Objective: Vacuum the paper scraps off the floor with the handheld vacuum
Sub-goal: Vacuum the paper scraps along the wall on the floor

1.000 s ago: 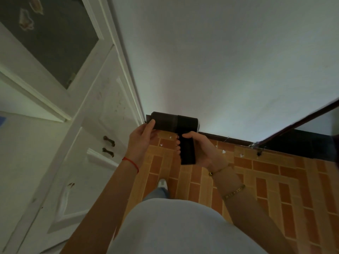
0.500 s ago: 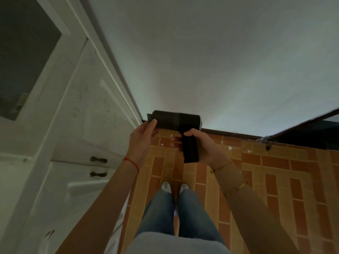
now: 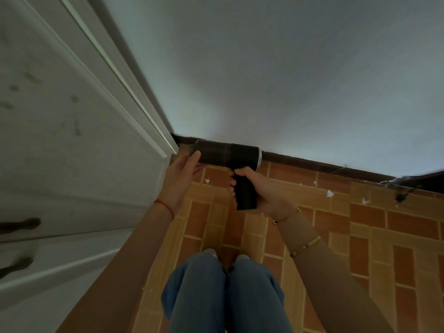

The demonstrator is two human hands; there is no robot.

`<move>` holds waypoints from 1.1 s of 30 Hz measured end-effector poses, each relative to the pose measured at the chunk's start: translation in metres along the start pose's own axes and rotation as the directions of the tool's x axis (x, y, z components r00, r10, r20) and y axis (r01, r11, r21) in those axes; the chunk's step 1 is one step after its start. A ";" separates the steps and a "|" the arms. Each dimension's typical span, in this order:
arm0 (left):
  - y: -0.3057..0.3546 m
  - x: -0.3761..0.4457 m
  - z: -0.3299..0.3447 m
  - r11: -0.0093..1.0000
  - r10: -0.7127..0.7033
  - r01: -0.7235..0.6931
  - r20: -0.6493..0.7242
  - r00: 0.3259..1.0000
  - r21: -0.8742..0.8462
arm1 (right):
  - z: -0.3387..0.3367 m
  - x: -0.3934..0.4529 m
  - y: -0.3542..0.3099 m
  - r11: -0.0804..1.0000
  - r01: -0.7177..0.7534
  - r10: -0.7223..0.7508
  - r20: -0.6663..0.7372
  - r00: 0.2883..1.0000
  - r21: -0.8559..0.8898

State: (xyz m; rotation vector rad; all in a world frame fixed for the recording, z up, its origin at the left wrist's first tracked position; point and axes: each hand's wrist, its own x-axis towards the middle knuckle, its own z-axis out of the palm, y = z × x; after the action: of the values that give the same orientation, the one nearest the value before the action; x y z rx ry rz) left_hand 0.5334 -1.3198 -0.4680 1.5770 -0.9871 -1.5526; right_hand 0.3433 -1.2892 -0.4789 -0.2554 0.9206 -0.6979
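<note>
Here, vacuum [image 3: 228,153] held level above the floor [image 3: 312,236]. Right hand [image 3: 259,191] curled round its handle; left hand [image 3: 182,176], fingers straight, touches the barrel's left end. Vacuum black, cylindrical, silver ring at right end. White scraps [image 3: 329,193] lie on the brick-pattern floor, near the wall.

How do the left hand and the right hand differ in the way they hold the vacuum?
The right hand has its fingers curled round the handle of the vacuum; the left hand only touches the front end of the barrel with nearly straight fingers. The right hand is below the barrel, the left hand beside its end. Both touch the vacuum, which is held level above the floor.
</note>
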 end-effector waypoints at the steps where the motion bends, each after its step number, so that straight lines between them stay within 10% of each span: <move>1: -0.021 0.015 0.001 1.000 -0.002 0.002 0.005 1.000 0.002 | -0.016 0.020 0.011 1.000 -0.003 0.003 0.008 1.000 0.005; 16: -0.256 0.165 0.008 0.994 0.044 -0.049 0.060 0.997 0.097 | -0.188 0.209 0.116 0.995 0.038 -0.038 -0.004 0.999 -0.090; 33: -0.263 0.166 0.006 0.979 0.202 -0.203 0.055 0.978 0.021 | -0.185 0.212 0.125 0.969 0.220 -0.215 0.048 0.975 -0.115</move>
State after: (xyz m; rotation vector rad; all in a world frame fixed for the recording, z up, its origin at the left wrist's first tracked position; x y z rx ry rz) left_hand 0.5370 -1.3456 -0.7781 1.4111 -1.1641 -1.4509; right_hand 0.3369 -1.3167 -0.7854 -0.4798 0.9101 -0.8383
